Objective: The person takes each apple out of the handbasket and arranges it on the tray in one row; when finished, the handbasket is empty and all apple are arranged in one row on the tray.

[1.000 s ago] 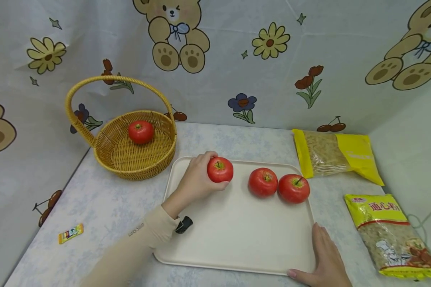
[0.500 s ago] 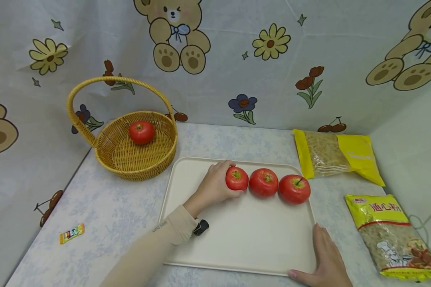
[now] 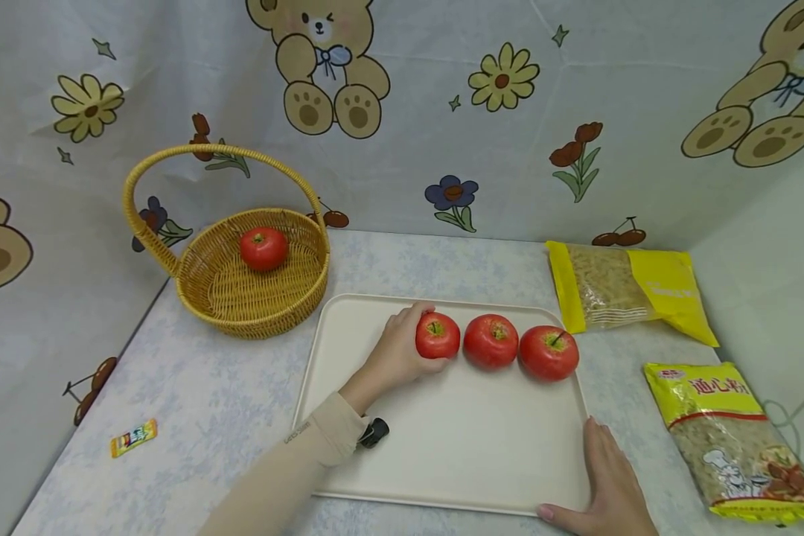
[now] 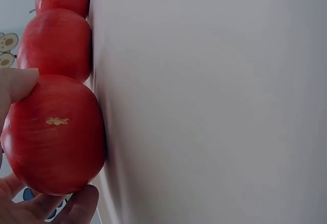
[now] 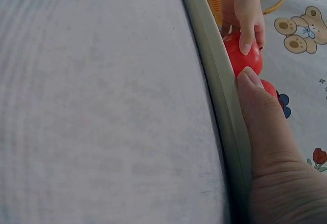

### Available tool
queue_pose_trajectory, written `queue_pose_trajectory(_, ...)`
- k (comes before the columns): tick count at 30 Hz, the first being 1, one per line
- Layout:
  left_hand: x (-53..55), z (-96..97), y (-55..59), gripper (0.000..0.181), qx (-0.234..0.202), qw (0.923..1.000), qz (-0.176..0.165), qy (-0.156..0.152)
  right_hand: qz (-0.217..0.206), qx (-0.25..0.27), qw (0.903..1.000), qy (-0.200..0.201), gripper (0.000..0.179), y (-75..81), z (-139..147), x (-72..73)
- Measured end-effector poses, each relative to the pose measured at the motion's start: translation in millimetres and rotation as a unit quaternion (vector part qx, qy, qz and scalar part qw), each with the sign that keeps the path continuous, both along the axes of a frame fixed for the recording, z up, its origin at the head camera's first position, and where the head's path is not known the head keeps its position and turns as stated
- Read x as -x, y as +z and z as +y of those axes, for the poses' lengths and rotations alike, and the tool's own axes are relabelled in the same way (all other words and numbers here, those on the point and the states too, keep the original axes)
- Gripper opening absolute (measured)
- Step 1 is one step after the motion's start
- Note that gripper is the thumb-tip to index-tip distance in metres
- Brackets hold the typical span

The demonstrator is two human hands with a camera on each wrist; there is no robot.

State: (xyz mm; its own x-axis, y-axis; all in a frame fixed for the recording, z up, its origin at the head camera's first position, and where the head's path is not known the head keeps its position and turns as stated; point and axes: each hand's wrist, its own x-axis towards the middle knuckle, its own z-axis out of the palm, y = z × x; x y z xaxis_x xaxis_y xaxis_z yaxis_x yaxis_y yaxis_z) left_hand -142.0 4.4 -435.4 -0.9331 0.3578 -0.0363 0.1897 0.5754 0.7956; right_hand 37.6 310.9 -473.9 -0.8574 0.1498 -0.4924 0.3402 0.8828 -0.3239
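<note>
On the white tray, my left hand grips a red apple, thumb on one side and fingers on the other. In the left wrist view that apple sits low against the tray surface. Two more apples stand in line to its right: a middle one and one with a long stem. My right hand rests at the tray's front right corner, fingers straight along the right side. Its thumb lies by the tray rim in the right wrist view.
A wicker basket with a tall handle stands back left, holding one apple. Two yellow pasta bags, one at the back and one nearer, lie right of the tray. A small candy packet lies at left.
My left hand has carried its apple rightward along the tray toward the middle apple, then shifted slightly back left, leaving a narrow gap. The right hand has stayed in place.
</note>
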Motion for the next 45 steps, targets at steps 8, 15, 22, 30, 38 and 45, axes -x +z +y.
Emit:
queue_pose_trajectory(8,-1.5,-6.3,-0.1,0.090,-0.002,0.9998,-0.015,-0.016,-0.003,0.000,1.0000,-0.001,0.158,-0.1,0,0.2)
queue_pose_trajectory(15,-5.9,-29.9,31.3,0.085,0.001,0.9994,0.027,0.022,-0.018,0.001,0.9998,-0.006,0.159,-1.2,0,2.4)
queue_pose_trajectory(22,-6.0,-85.2,66.7,0.078,-0.026,0.9896,0.092,0.107,-0.040,0.003,0.9990,-0.018,0.161,-0.9,-1,4.2)
queue_pose_trajectory(30,13.0,-156.4,74.9,0.076,-0.027,0.9671,0.135,0.214,-0.041,0.003,0.9991,-0.009,0.157,-1.6,1,4.7)
queue_pose_trajectory(38,44.5,-196.4,58.5,0.084,-0.004,0.9478,0.091,0.306,-0.037,0.001,0.9992,-0.013,0.157,-1.5,1,3.9)
queue_pose_trajectory(45,70.8,-211.2,44.3,0.090,0.002,0.9433,0.024,0.331,-0.041,0.005,0.9989,-0.023,0.159,-1.2,-2,3.7)
